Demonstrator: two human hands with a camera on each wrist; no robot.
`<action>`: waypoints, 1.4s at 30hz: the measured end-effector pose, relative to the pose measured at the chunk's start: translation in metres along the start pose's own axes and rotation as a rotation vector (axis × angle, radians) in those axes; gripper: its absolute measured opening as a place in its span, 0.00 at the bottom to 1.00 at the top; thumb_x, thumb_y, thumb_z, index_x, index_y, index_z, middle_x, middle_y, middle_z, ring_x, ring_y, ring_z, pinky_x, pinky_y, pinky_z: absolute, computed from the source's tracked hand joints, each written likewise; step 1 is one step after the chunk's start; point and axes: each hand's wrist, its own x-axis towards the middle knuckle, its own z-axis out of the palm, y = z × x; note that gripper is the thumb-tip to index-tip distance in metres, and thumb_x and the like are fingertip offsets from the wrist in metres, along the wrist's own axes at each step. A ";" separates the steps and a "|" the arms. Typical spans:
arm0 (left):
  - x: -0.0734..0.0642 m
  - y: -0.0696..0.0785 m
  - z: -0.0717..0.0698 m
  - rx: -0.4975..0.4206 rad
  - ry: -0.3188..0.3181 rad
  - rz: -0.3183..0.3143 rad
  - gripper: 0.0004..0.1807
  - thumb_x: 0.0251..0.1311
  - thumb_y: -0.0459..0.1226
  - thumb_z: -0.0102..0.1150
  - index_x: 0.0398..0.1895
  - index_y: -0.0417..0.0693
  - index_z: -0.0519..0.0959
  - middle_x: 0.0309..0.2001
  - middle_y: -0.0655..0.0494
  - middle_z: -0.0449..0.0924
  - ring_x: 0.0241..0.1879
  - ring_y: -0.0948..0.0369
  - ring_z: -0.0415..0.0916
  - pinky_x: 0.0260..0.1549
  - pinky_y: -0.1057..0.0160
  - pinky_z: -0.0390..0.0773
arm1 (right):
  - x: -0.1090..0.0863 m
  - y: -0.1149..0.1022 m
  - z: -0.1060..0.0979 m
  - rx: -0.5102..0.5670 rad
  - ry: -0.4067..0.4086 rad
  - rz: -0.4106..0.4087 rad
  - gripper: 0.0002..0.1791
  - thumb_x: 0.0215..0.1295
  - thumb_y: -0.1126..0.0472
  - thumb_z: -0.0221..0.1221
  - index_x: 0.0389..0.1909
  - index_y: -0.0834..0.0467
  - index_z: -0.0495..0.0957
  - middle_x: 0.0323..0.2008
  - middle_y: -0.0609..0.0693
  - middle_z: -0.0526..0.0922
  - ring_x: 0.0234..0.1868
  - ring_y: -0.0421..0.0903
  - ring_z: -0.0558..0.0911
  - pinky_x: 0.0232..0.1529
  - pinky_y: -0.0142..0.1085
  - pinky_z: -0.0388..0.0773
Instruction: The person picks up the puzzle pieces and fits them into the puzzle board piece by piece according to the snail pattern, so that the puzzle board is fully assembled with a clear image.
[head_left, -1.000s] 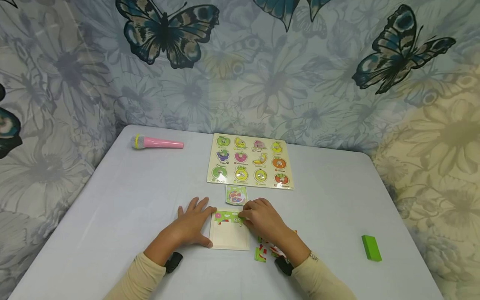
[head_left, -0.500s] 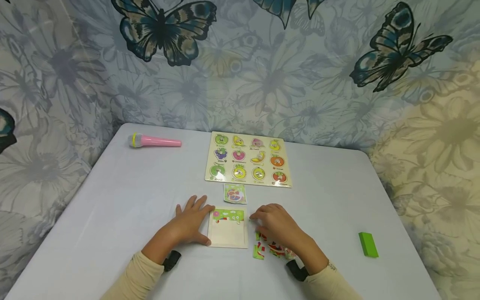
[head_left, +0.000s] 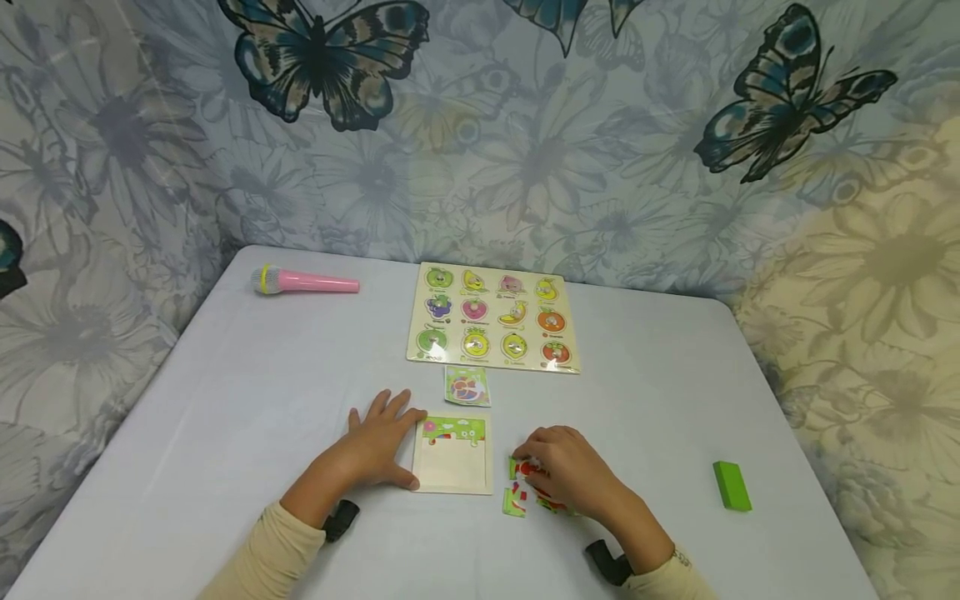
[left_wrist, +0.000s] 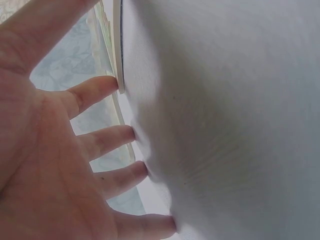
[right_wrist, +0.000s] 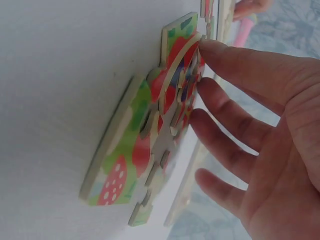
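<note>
Fingertips (right_wrist: 206, 86) of the right hand (head_left: 573, 471), relaxed and parted, touch one pile of puzzle pieces (right_wrist: 142, 150), right of one tray (head_left: 453, 471). The left hand (head_left: 375, 448), spread wide, touches the tray's left edge; a row of fitted pieces (head_left: 456, 428) lines its far edge. Beyond lie one card (head_left: 467, 387), one board (head_left: 492, 317) showing twelve fruits, one pink microphone (head_left: 311, 282) near the surface's (head_left: 637, 383) far-left corner and, rightward, one green block (head_left: 732, 486). The right hand partly hides the pile, preventing a count.

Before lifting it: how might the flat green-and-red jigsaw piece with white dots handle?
The dotted piece should be stiff, given its thick pale edge; probably light, being small beside the bare right hand; and likely to nudge pieces crowding it.
</note>
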 end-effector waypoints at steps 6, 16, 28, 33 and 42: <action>0.002 -0.006 0.003 -0.005 0.006 0.002 0.51 0.34 0.49 0.81 0.67 0.51 0.68 0.75 0.42 0.50 0.74 0.38 0.40 0.58 0.22 0.45 | 0.004 -0.001 0.002 -0.018 -0.013 -0.013 0.13 0.53 0.61 0.71 0.41 0.52 0.85 0.38 0.43 0.83 0.44 0.44 0.79 0.56 0.48 0.73; 0.006 -0.007 0.003 0.018 0.006 -0.002 0.51 0.34 0.49 0.81 0.67 0.53 0.68 0.76 0.44 0.49 0.75 0.40 0.40 0.59 0.22 0.45 | 0.028 -0.031 0.001 -0.038 -0.009 -0.097 0.15 0.55 0.58 0.70 0.45 0.50 0.85 0.40 0.43 0.82 0.45 0.42 0.77 0.59 0.46 0.70; 0.005 -0.006 0.002 0.034 -0.013 -0.009 0.51 0.35 0.51 0.80 0.67 0.53 0.68 0.75 0.44 0.50 0.74 0.39 0.40 0.59 0.23 0.47 | 0.075 -0.068 0.017 -0.129 0.043 -0.249 0.13 0.59 0.57 0.67 0.46 0.48 0.85 0.41 0.43 0.83 0.48 0.45 0.79 0.60 0.43 0.70; 0.006 -0.006 0.004 0.035 -0.012 -0.007 0.51 0.35 0.51 0.80 0.67 0.53 0.68 0.75 0.43 0.50 0.74 0.39 0.41 0.58 0.22 0.48 | 0.076 -0.067 0.024 -0.163 0.058 -0.252 0.12 0.60 0.56 0.66 0.45 0.48 0.85 0.40 0.43 0.83 0.48 0.44 0.79 0.60 0.43 0.70; 0.007 -0.007 0.005 0.046 -0.003 -0.004 0.51 0.34 0.51 0.80 0.67 0.52 0.68 0.75 0.43 0.51 0.74 0.39 0.41 0.58 0.22 0.49 | 0.080 -0.072 0.027 -0.252 0.077 -0.237 0.09 0.64 0.56 0.62 0.43 0.47 0.85 0.39 0.43 0.82 0.48 0.45 0.78 0.61 0.45 0.69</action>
